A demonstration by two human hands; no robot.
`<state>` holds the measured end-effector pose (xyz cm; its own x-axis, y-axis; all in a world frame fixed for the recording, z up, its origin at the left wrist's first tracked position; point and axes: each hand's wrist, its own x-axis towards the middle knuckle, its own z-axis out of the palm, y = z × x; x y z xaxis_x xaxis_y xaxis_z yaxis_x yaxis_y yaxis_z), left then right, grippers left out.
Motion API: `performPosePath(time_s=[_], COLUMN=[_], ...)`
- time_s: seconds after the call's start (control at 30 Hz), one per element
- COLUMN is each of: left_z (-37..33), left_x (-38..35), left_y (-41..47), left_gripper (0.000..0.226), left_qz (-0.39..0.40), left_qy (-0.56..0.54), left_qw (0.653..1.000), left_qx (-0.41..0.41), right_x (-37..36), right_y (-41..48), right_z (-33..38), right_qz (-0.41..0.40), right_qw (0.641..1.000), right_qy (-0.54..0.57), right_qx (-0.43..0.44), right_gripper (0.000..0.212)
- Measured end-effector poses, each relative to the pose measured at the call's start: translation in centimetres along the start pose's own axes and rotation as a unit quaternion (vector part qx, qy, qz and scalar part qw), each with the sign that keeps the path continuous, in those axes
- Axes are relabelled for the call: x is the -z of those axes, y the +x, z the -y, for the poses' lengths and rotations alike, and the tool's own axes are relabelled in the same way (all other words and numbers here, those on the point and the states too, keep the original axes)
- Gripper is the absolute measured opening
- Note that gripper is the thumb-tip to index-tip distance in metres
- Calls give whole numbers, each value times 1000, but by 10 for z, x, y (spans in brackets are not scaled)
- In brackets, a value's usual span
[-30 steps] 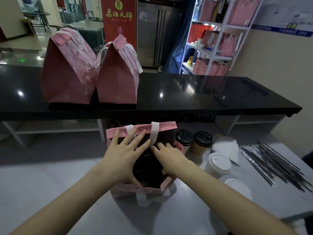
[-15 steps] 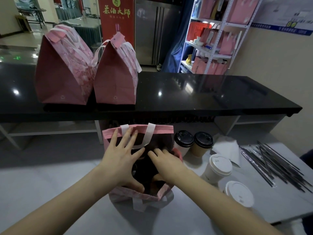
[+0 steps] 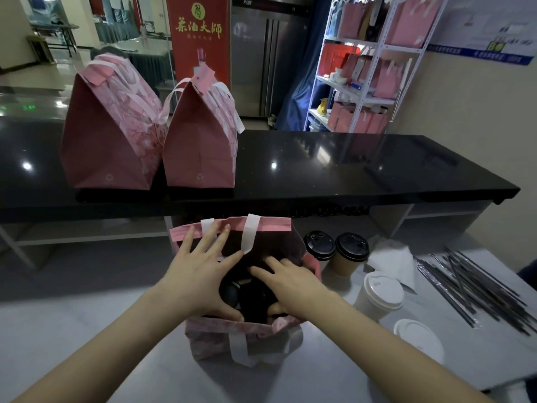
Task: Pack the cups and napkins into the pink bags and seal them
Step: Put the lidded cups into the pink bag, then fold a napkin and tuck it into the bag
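The left hand (image 3: 200,269) and right hand (image 3: 293,283) press into the open pink bag (image 3: 232,335) on the tabletop, fingers spread and gripping nothing, apparently settling the cups (image 3: 229,292) inside. Next it probably needs napkins (image 3: 392,261), then sealing.

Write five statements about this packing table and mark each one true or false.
1. Two closed pink bags stand on the black counter. True.
2. The left hand and right hand are both at the mouth of the open pink bag. True.
3. The open pink bag stands on the black counter. False: it stands on the grey table.
4. Every cup outside the bag has a white lid. False: there are two black-lidded cups and two white-lidded cups.
5. The straws lie to the right of the cups. True.
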<state>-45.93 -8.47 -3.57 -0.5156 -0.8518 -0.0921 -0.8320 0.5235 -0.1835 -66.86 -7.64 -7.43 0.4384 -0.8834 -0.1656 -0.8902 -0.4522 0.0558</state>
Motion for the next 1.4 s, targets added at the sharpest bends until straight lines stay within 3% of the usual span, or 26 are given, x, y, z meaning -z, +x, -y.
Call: performPosePath(time_s=[0.17,0.33,0.5,0.57,0.63,0.77,0.87,1.0,1.2,1.4], left_z=[6,13,26,28,30,26,20,17,6,-59], left_x=[-4,-4,2,8,10,3,-4,-6,4,52], left_y=[8,15,13,6,-4,-24,-23,-15,-14,21], left_gripper=[123,116,85,83,93,101,85,62,61,47], left_qz=[-13,-32,-95,-120,-121,-87,-79,-132,-144,-201], left_qy=[-36,-77,-152,-216,-281,-278,-221,-208,-202,-346], left_qw=[999,996,984,969,952,956,971,969,969,914], left_qx=[-5,-13,-16,-6,5,-36,-52,-4,13,-73], right_x=[-2,12,50,62,67,65,60,53,56,45], right_y=[7,10,-13,-28,-43,-59,-48,-32,-30,-70], right_z=[5,7,5,-2,-11,-25,-24,-30,-45,-109], right_qz=[7,8,-103,-168,-208,-158,-165,-229,-293,-340], right_qw=[1000,999,994,984,977,971,956,937,927,932], right_qy=[-27,-35,-37,-44,-38,95,147,145,179,83], right_qx=[8,11,30,29,-11,-152,-193,-222,-149,-89], right_gripper=[68,66,42,36,32,30,27,23,23,31])
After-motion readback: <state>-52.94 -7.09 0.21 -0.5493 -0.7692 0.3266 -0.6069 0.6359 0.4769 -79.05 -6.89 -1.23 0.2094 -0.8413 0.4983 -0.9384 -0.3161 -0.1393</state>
